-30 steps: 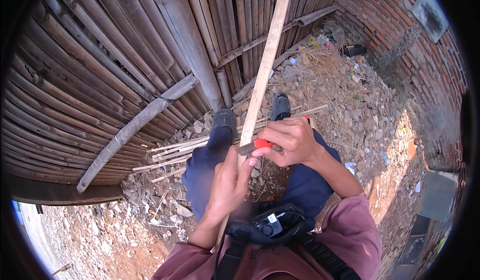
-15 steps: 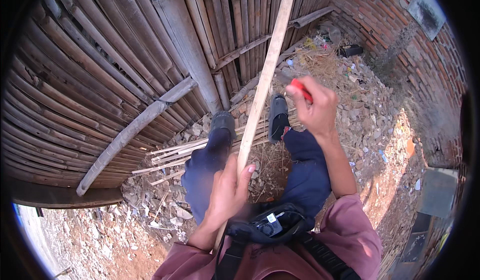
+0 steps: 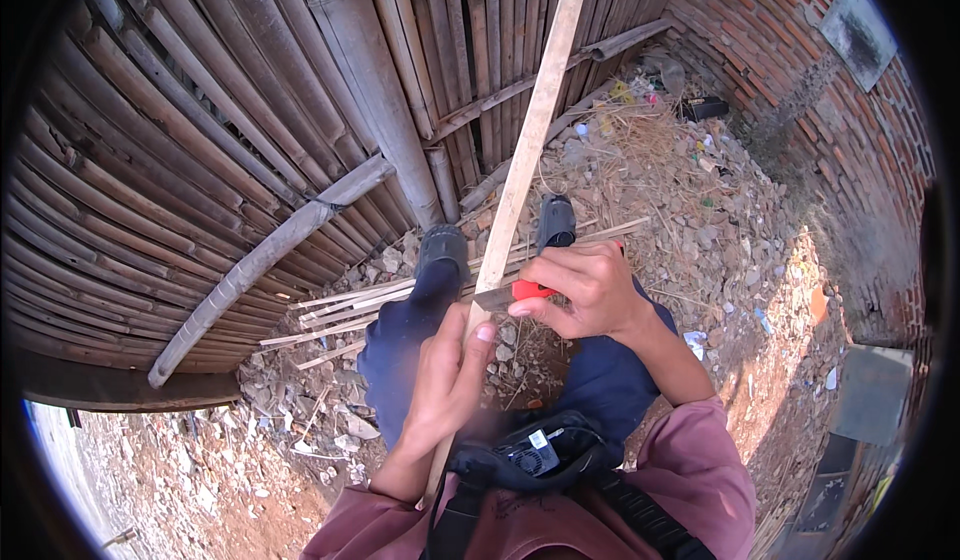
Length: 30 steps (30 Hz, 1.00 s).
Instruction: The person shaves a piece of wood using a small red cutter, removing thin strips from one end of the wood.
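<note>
A long, flat strip of pale bamboo [image 3: 535,135] slants up and away from my lap. My left hand [image 3: 447,370] is closed round its lower part, with the thumb lying along it. In my right hand [image 3: 592,288] is a knife [image 3: 495,300] with a red handle. Its blade lies across the strip just above my left thumb, touching or nearly touching the wood. Fingers cover much of the handle.
A bamboo slat wall [image 3: 180,160] rises at the left, with a brick wall [image 3: 800,90] at the far right. Several thin strips [image 3: 340,305] lie near my feet on rubble-strewn ground [image 3: 700,250]. A black pouch [image 3: 535,450] sits at my waist.
My right hand has come down and left, from beside the strip to just above my left hand. The knife blade now lies across the strip. My left hand keeps its hold.
</note>
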Tool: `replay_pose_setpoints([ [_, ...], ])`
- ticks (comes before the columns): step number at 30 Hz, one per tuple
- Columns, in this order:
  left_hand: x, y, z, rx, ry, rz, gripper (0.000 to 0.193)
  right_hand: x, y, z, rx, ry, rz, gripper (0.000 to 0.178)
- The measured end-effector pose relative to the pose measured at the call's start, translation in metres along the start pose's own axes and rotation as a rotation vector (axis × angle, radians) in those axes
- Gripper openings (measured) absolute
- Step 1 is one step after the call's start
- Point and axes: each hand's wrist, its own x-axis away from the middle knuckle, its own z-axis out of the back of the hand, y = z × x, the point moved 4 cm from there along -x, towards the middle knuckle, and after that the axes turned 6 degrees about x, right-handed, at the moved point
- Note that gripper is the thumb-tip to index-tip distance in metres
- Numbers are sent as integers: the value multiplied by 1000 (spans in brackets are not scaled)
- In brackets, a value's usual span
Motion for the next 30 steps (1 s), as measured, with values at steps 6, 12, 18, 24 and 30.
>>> replay_pose_setpoints([
  [6,2,-1,2,-48,6,-34,16,0,-4,-7,19,-54,24,34],
  [12,1,8,-2,-153,59,-93,15,3,-2,-10,51,-32,18,34],
  [18,2,11,-1,-143,47,-84,17,-1,-5,-8,108,34,-2,36],
  [24,1,11,0,-144,48,-59,18,-5,1,-6,164,58,-20,36],
  [30,2,11,2,-124,48,-36,20,-7,-3,-6,95,39,-77,39],
])
